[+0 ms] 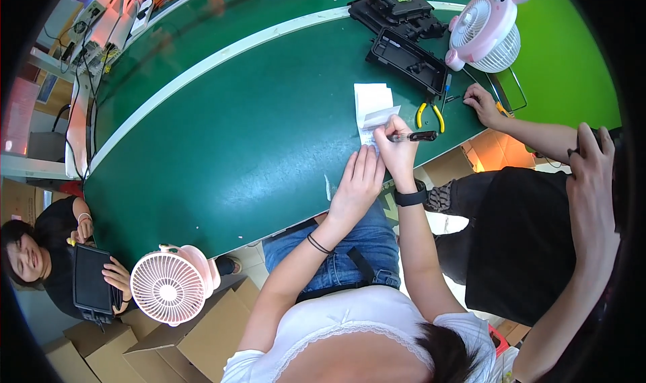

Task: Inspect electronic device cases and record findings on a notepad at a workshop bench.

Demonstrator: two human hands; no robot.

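My right hand [398, 151] grips a dark pen [422, 137], its back end pointing right. The fingers rest on a small white notepad [372, 99] near the table's front edge, where a page is partly lifted and faint writing shows. The pen's tip is hidden behind the hand. Flat beside the pad's lower edge lies my left hand [359, 182], fingers stretched out and together, holding nothing. To the right of the pad are pliers with yellow handles [431, 117].
The green table [229, 154] curves away to the left. Black plastic cases [407, 60] and a pink fan [483, 30] stand at the back right. One person's hand [481, 104] rests at right; another person at left holds a black panel [94, 279] near a second pink fan [169, 287].
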